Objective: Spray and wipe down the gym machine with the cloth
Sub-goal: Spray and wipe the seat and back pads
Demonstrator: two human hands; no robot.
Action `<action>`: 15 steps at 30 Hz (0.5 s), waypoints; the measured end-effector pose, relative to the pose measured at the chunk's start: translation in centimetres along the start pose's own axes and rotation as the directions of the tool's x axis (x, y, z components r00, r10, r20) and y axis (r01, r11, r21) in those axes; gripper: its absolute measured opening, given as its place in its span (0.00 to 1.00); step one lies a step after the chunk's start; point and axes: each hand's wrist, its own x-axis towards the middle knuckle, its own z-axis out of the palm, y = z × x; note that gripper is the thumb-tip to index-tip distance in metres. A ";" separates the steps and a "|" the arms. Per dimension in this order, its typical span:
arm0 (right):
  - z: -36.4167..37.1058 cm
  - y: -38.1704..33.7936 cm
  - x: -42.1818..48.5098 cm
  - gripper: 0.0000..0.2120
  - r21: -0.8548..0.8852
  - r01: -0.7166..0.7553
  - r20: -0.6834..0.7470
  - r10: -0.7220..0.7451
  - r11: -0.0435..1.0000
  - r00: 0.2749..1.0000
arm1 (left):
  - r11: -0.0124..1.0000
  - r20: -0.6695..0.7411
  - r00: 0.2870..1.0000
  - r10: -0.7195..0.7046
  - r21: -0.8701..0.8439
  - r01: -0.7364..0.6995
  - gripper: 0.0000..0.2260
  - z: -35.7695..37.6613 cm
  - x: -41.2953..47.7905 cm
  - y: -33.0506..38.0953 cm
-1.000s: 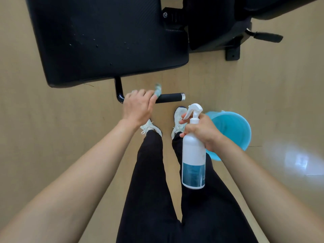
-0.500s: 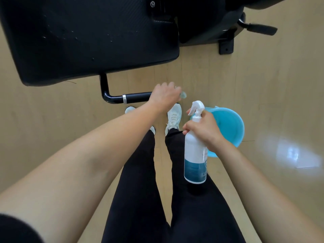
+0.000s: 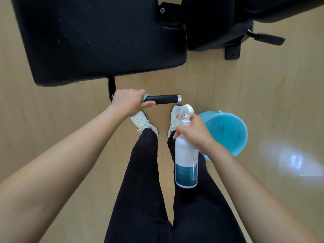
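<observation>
Where one bucket [image 3: 235, 137] stands, two hands [image 3: 128, 101] [image 3: 194, 132] grip one cloth [image 3: 145, 97], one bottle [image 3: 185, 165].

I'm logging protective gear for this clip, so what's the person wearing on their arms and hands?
Nothing: the left hand and right hand are ungloved, no rings or watch visible. The left forearm and right forearm are bare to the frame's edge, no sleeve in view.

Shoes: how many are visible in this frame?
2. The left shoe shows just below the left hand gripping the cloth; the right shoe is partly hidden behind the spray bottle gripped by the right hand.
</observation>
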 end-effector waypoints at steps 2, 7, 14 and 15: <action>0.0 -0.1 0.0 0.19 0.019 -0.004 -0.001 0.004 1.000 1.000 | 0.999 -0.047 0.998 0.048 0.007 -0.048 0.28 0.1 0.8 1.6; -0.9 0.5 -0.2 0.19 0.047 -0.026 -0.047 0.028 0.999 0.998 | 0.996 -0.115 0.990 0.083 -0.035 -0.088 0.23 0.6 3.1 8.2; -2.4 1.3 -0.6 0.19 0.037 -0.014 -0.079 0.017 0.999 0.997 | 0.968 -0.394 0.901 0.183 -0.090 -0.236 0.20 3.7 2.9 9.9; -2.4 1.3 -0.6 0.20 0.034 -0.015 -0.078 0.018 0.999 0.997 | 0.955 -0.467 0.871 0.149 -0.163 -0.250 0.21 4.1 1.8 9.4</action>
